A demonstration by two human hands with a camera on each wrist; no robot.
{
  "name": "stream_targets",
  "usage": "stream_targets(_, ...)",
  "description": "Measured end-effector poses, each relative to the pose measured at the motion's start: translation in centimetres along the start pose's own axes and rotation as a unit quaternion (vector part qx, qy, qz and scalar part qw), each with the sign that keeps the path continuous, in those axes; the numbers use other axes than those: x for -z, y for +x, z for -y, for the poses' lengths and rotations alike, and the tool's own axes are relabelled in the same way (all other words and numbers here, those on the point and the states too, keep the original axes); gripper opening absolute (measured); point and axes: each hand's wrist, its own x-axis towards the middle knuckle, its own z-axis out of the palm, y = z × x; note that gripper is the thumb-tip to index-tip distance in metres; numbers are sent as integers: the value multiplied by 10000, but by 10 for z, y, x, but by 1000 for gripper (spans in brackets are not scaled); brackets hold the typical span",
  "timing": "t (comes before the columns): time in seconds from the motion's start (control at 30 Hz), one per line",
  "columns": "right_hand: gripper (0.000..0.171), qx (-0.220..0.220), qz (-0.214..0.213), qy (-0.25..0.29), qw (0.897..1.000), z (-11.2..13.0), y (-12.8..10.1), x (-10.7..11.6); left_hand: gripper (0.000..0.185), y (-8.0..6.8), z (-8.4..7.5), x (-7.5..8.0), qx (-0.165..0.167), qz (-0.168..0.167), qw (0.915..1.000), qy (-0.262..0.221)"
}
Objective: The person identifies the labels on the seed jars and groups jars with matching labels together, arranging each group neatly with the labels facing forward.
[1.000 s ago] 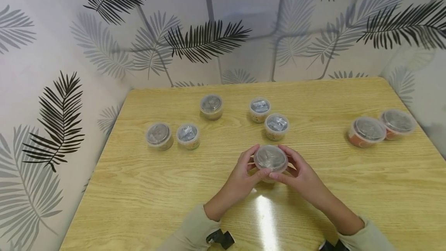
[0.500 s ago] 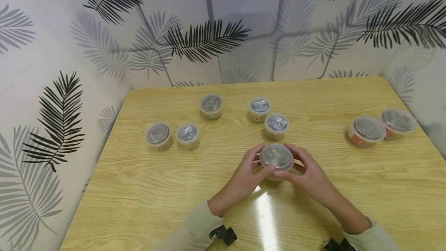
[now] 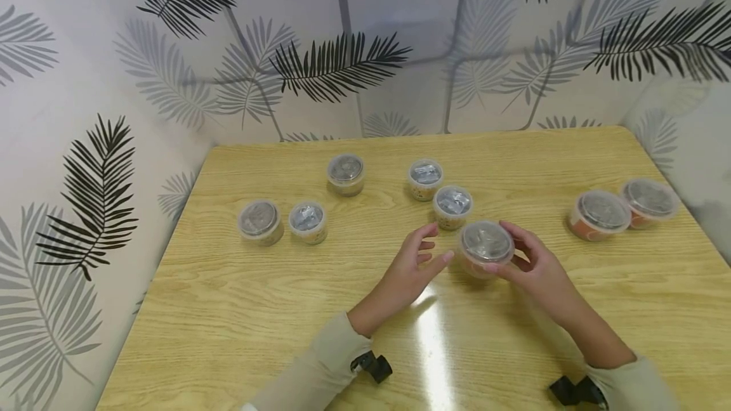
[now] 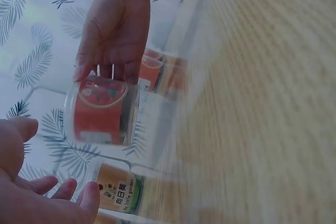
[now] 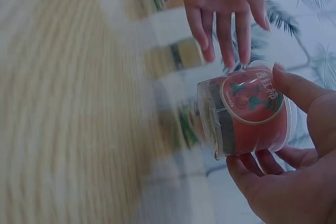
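Note:
A round clear plastic tub [image 3: 485,247] with a see-through lid and a red label carrying a plant picture is held up off the table. My right hand [image 3: 541,274] grips its side, thumb at the front and fingers curled behind, as the right wrist view of the tub [image 5: 254,106] shows. To the left of it, my left hand [image 3: 404,271] is free, fingers relaxed and apart from the tub. Just beyond the hands stands a small lidded tub [image 3: 453,207], with another small tub [image 3: 425,179] behind it; an orange label shows on a tub [image 4: 116,186] in the left wrist view.
On the wooden table [image 3: 257,309], two red-labelled tubs [image 3: 599,214] stand together at the right. At the left are a larger tub [image 3: 260,223] and a small one [image 3: 308,222]; another larger tub [image 3: 346,174] stands farther back. Leaf-patterned covering [image 3: 400,94] hangs behind.
Both hands held the tub before. The left hand has let go, and the right hand has carried the tub to the right. The other tubs stay put.

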Motion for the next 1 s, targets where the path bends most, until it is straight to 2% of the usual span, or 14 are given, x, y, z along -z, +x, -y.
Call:
stream_targets(0.13,74,-72,-219,-251,9994,-8,3,20,63,8,1,3,-49,-36,10000,31)
stream_targets(0.33,78,-326,-285,-679,9967,-24,5,47,58,14,1,6,-110,-121,9999,17)
stream_targets(0.43,80,-559,-349,-705,9953,-31,3,56,58,16,2,7,-81,-99,9999,49)
stream_targets(0.5,81,-602,-448,-568,9956,-36,2,60,58,20,8,8,-60,-127,9999,87)
stream_targets(0.57,83,-632,-586,-203,9961,-40,1,65,60,22,8,9,-17,-156,9998,105)
stream_targets(0.73,84,-314,-816,902,9921,-49,0,73,59,28,7,11,-7,-218,9997,90)
stream_targets(0.83,82,-187,-833,1037,9909,-51,0,77,59,31,7,11,-5,-222,9997,84)
stream_targets(1.0,80,-39,-993,735,9923,-54,-2,80,59,34,9,12,11,-222,9997,80)
